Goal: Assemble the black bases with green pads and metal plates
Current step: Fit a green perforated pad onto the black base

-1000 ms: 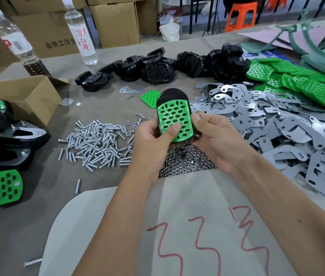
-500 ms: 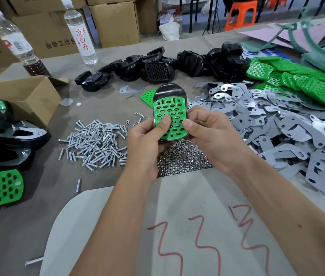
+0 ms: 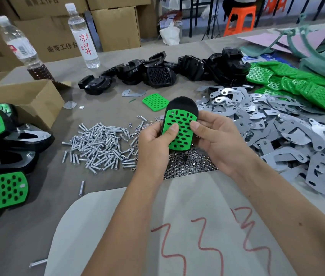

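Hands: left hand [image 3: 154, 144] + right hand [image 3: 215, 136] gripping black base [image 3: 181, 103] | thumbs pressing green pad [image 3: 180, 132]

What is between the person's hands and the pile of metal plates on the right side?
Nothing visible. The right hand and left hand hold the black base with its green pad; the metal plates lie beside the right hand.

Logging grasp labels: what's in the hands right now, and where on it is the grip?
Both hands hold one black base with a green pad on its face. Left hand grips the left edge, right hand the right edge, thumbs pressing on the pad.
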Demonstrator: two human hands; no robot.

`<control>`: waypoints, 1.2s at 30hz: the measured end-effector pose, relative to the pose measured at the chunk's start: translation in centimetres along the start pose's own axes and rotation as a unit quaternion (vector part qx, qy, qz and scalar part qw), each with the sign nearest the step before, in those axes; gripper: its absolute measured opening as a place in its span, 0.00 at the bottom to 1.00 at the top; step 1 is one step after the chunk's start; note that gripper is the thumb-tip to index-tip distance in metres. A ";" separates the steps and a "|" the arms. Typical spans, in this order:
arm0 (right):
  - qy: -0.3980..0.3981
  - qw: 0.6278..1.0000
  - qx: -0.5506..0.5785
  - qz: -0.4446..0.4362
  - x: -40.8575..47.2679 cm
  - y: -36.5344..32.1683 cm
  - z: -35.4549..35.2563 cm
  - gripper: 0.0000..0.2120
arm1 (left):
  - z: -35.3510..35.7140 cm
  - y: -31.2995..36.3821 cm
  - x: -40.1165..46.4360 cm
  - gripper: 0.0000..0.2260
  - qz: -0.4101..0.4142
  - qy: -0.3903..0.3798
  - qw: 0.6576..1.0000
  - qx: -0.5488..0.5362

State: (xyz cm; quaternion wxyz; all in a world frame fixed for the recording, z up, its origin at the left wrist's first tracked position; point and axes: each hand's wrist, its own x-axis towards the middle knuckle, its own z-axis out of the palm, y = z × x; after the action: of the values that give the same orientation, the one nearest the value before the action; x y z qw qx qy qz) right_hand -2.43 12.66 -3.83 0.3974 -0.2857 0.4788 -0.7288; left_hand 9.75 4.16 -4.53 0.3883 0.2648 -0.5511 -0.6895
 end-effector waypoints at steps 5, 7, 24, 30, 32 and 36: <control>-0.038 0.999 -0.011 -0.032 -0.2 0.0 0.8 0.20 | 0.7 -0.1 -0.3 0.09 0.081 0.094 0.988 0.091; -0.067 0.997 -0.006 -0.039 -0.2 -0.1 0.9 0.20 | 0.5 -0.1 -0.3 0.14 0.120 0.101 0.982 0.107; -0.006 0.999 -0.053 0.006 -0.5 0.1 0.8 0.09 | -0.3 0.9 -0.5 0.25 0.043 -0.002 0.992 0.122; -0.008 1.000 0.006 0.015 -0.4 0.5 0.4 0.12 | -0.5 0.5 -0.1 0.08 0.055 0.018 0.995 0.085; -0.018 0.999 0.022 0.023 -0.3 0.5 0.3 0.14 | -0.3 0.3 -0.1 0.09 0.063 0.030 0.993 0.091; -0.035 0.998 0.047 0.026 -0.1 0.5 -0.1 0.14 | 0.2 0.1 0.3 0.09 0.044 0.042 0.996 0.071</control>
State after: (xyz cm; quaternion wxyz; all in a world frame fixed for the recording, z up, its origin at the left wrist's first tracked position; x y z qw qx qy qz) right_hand -2.30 12.65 -4.36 0.4457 -0.2792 0.4370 -0.7297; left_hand 9.49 4.04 -4.37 0.4211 0.2960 -0.5928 -0.6194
